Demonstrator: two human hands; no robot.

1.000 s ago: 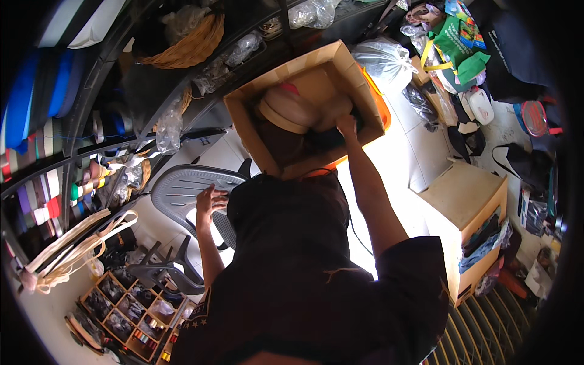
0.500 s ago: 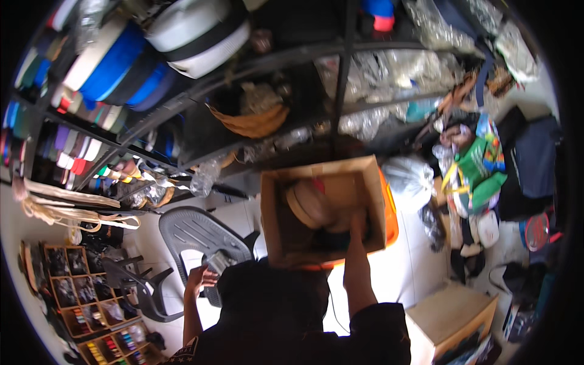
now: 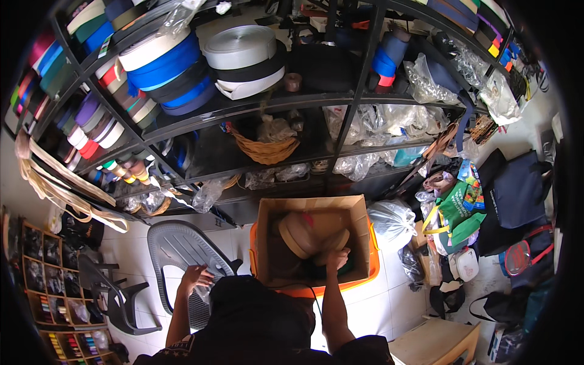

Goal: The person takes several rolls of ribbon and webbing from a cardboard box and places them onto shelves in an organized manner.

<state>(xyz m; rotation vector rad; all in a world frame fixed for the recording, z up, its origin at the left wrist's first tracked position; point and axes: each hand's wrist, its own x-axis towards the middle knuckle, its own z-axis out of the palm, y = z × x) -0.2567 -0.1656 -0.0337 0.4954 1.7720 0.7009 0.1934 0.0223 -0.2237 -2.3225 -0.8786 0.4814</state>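
My right hand (image 3: 338, 258) is inside an open cardboard box (image 3: 263, 234), fingers closed on the edge of a brown roll (image 3: 334, 242) that looks like wound strap. Beside it in the box leans a larger brown roll (image 3: 294, 234); dark material fills the bottom. The box sits in an orange plastic crate (image 3: 372, 252). My left hand (image 3: 196, 278) hovers over a grey plastic chair (image 3: 173, 243), fingers apart. A clear, shiny piece (image 3: 204, 293) shows just below those fingers; whether they touch it is unclear.
A black shelf rack (image 3: 243, 109) ahead carries webbing rolls (image 3: 240, 48), a wicker basket (image 3: 264, 149) and plastic bags. Bags (image 3: 459, 222) pile at right, beside a white plastic sack (image 3: 392, 222). A wooden cabinet (image 3: 435, 340) stands near right, thread compartments (image 3: 58, 274) at left.
My view has shifted, with the box lower in it. My right hand has drawn back toward the box's near side, and the brown roll under it is tilted up. My left hand stays over the chair.
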